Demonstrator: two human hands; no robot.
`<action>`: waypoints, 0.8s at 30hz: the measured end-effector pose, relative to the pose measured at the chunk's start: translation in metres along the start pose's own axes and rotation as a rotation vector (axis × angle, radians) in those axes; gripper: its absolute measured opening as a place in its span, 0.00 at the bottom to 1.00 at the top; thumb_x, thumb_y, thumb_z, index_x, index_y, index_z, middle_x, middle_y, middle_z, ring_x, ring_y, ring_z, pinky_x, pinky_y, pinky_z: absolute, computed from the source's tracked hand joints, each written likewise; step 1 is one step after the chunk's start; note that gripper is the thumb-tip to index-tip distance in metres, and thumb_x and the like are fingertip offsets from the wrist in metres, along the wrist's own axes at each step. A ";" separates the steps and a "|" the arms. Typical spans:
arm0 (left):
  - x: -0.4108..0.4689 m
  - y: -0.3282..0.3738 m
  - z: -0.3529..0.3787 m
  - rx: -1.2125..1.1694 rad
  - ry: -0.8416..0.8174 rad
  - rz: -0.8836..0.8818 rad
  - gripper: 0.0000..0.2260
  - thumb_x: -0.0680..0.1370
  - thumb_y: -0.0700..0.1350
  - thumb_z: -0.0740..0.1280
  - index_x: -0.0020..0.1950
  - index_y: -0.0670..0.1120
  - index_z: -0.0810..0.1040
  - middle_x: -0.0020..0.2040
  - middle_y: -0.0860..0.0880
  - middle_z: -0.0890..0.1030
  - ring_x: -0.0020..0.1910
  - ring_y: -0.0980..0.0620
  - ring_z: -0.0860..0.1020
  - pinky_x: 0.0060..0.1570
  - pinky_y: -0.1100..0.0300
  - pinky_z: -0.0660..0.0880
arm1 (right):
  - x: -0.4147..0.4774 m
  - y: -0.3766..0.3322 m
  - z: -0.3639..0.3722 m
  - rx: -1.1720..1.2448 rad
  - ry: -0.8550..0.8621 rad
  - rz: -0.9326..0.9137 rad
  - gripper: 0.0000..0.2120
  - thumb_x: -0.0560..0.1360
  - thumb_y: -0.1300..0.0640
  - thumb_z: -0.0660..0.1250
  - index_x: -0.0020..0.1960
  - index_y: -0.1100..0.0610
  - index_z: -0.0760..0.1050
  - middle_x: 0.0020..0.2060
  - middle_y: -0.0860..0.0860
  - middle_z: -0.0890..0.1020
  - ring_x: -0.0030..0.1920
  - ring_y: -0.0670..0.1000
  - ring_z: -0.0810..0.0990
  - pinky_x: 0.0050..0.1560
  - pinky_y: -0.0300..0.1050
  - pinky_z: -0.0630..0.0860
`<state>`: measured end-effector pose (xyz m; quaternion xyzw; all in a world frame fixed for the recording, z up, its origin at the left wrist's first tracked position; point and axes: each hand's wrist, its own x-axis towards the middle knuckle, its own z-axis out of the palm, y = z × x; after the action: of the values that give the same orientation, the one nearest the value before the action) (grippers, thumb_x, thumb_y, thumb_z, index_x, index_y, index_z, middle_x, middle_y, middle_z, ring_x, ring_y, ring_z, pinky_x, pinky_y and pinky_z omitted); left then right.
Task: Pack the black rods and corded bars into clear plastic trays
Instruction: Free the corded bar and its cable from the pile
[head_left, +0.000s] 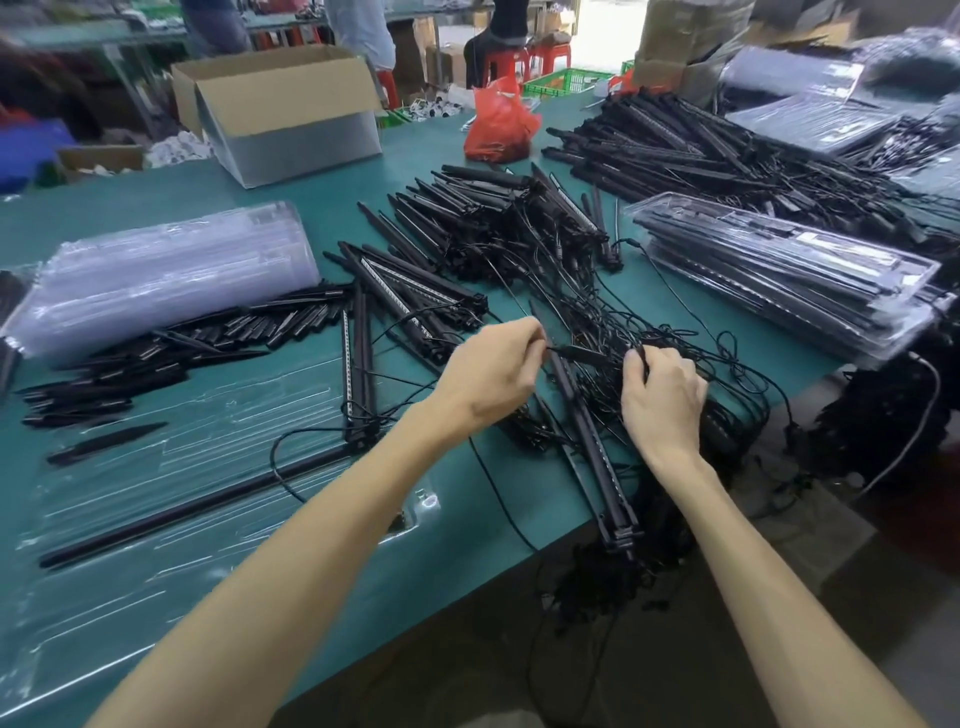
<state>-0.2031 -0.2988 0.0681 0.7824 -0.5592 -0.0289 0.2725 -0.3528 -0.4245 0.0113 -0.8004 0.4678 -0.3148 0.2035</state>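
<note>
My left hand (493, 369) pinches a black cord end at the middle of the green table (457, 150). My right hand (662, 392) grips the tangle of black cords (691, 364) just to its right. A long corded bar (592, 447) lies between my hands and runs toward the table's near edge. An open clear tray (171, 499) lies at the near left with a long black rod (197, 506) and a short black spike (106, 444) in it. Piles of corded bars (498, 218) and short black rods (171, 345) lie beyond.
A stack of empty clear trays (161, 275) sits at the left. Filled trays (789, 270) are stacked at the right, with more bars (701, 150) behind. A cardboard box (291, 109) and a red bag (498, 122) stand at the back. Cords hang over the near edge.
</note>
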 end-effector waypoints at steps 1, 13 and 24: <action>-0.002 -0.003 -0.006 -0.028 0.020 -0.018 0.09 0.83 0.46 0.60 0.50 0.45 0.77 0.46 0.49 0.83 0.42 0.48 0.78 0.43 0.52 0.76 | 0.000 0.000 0.000 0.007 -0.005 0.000 0.16 0.85 0.52 0.54 0.49 0.59 0.76 0.52 0.55 0.80 0.56 0.56 0.73 0.66 0.55 0.62; -0.026 -0.006 -0.032 -0.201 0.118 -0.112 0.10 0.83 0.44 0.61 0.47 0.47 0.81 0.33 0.60 0.76 0.26 0.61 0.72 0.29 0.67 0.63 | 0.005 0.000 -0.003 0.022 -0.030 0.028 0.15 0.84 0.52 0.55 0.48 0.60 0.75 0.51 0.58 0.80 0.56 0.60 0.73 0.65 0.58 0.63; 0.004 0.014 -0.005 0.446 -0.250 0.051 0.18 0.82 0.54 0.61 0.66 0.45 0.74 0.63 0.44 0.74 0.62 0.43 0.73 0.67 0.45 0.68 | 0.004 -0.001 0.000 -0.076 0.002 -0.014 0.14 0.83 0.54 0.57 0.57 0.60 0.78 0.54 0.58 0.80 0.57 0.59 0.74 0.65 0.57 0.64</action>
<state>-0.2117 -0.3035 0.0801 0.7991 -0.6008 0.0058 0.0227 -0.3506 -0.4276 0.0130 -0.8104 0.4743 -0.2990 0.1701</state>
